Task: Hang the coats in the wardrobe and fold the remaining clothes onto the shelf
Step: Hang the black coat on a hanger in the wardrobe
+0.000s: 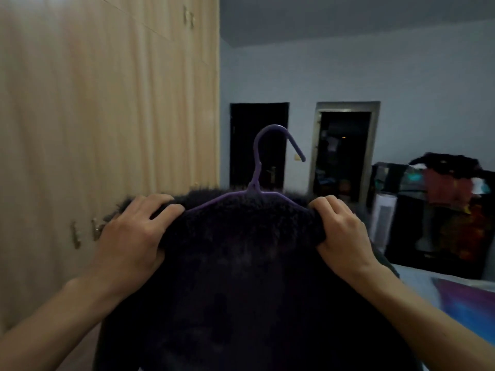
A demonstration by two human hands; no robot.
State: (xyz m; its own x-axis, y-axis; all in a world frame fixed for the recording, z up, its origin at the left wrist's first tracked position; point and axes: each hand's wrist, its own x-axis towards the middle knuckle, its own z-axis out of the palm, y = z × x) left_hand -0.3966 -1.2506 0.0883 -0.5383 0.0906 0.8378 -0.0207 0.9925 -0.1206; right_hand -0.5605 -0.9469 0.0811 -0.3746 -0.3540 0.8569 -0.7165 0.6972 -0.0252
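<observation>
A person holds up one dark fleecy coat (241, 263) on a single purple hanger (258, 183), left hand (131, 236) and right hand (340, 231) each clenched on a shoulder of the garment. The coat hangs in front of them, beside the closed light-wood wardrobe (107, 116). Two dark doorways (258, 145) open in the far wall; clothes are piled at right (450, 178).

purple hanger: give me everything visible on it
The purple hanger is thin, plastic-looking, with a hook, a short neck and two sloping arms. It stands upright, hook at the top with its open end to the right. Its arm ends disappear into the shoulders of the dark fuzzy coat, near where the left hand and right hand grip the coat.
</observation>
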